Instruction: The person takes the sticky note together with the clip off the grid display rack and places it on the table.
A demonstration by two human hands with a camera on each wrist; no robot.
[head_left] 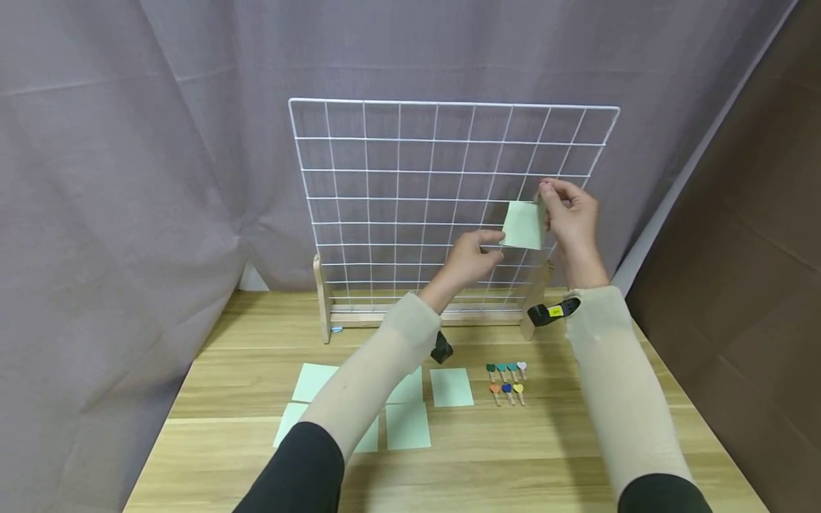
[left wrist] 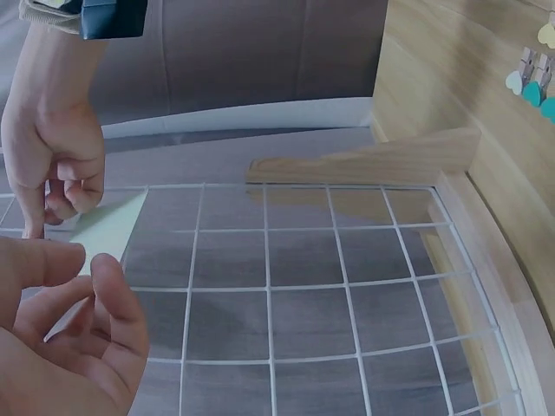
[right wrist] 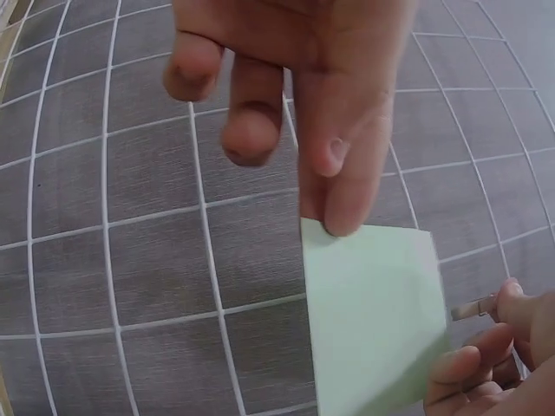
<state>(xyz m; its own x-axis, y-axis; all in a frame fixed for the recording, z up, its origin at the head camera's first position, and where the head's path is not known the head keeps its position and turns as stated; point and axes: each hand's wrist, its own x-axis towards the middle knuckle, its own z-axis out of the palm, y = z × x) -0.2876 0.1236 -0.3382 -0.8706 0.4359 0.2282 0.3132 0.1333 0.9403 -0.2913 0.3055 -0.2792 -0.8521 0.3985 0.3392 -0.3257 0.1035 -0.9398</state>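
Observation:
My left hand (head_left: pixel 467 263) pinches the left edge of a pale green paper sheet (head_left: pixel 521 224), one fingertip lying over its face. The sheet stands upright in front of a white wire grid (head_left: pixel 449 104), toward the grid's right side. At the sheet's upper right corner is my right hand (head_left: pixel 577 217), its thumb and index finger gripping a small wooden clothespin (right wrist: pixel 475 308). In the right wrist view the clothespin points at the sheet's edge with a gap between them. Other right-hand fingers lie right at that edge.
Wooden feet (head_left: pixel 323 299) hold the grid up at the table's back. Several green sheets (head_left: pixel 408 427) lie on the wooden table (head_left: pixel 487 456), partly behind my left sleeve. Right of them, small clothespins with coloured hearts (head_left: pixel 507 388) lie in two rows. A grey curtain (head_left: pixel 160 178) hangs behind.

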